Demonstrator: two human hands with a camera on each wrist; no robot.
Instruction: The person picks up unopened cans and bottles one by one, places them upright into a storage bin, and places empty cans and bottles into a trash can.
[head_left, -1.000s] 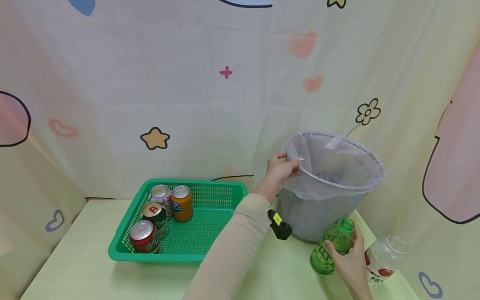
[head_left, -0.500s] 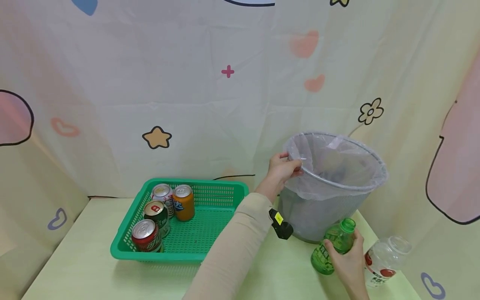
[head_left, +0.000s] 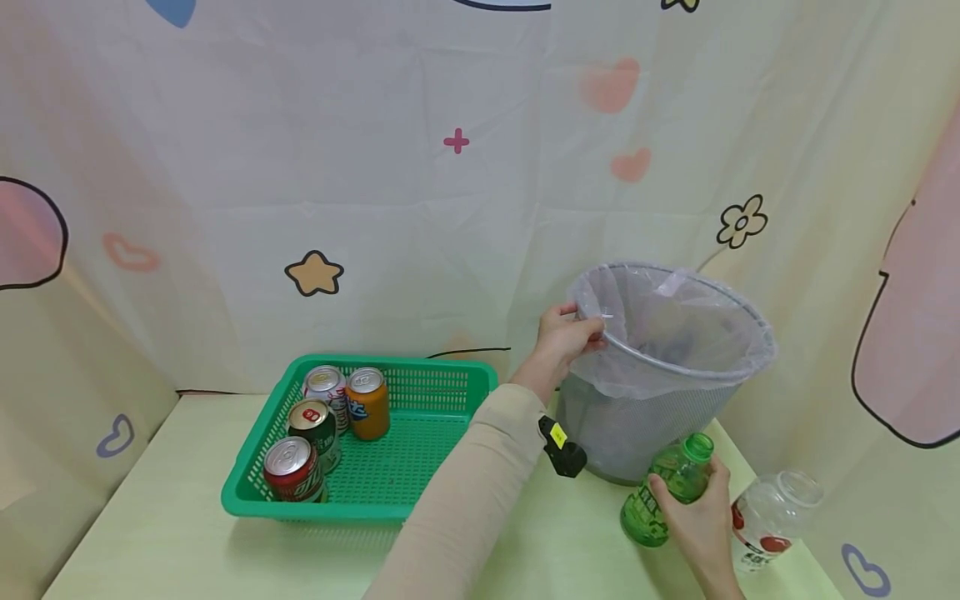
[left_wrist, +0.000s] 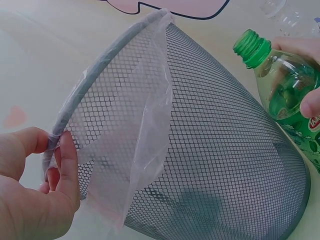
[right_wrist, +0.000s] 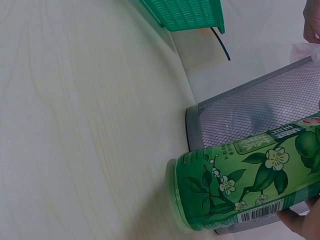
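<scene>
A grey mesh wastebasket (head_left: 611,425) lined with a thin clear bag (head_left: 630,382) stands at the right of the table. My left hand (head_left: 561,342) pinches its rim and the bag's folded edge between thumb and fingers; the left wrist view shows this grip up close. In front of the wastebasket my right hand (head_left: 703,525) grips a green plastic bottle (head_left: 647,510) round its body. The bottle is uncapped and tilted, its neck leaning right and its base close over the table. Flowers and green fruit show on its label (right_wrist: 260,175) in the right wrist view.
Right of my right hand stands a clear, open plastic jar (head_left: 783,508) with a red-and-white label. On the left, a green basket (head_left: 420,467) holds several drink cans (head_left: 367,408). A patterned curtain (head_left: 420,183) hangs behind the table (head_left: 150,500).
</scene>
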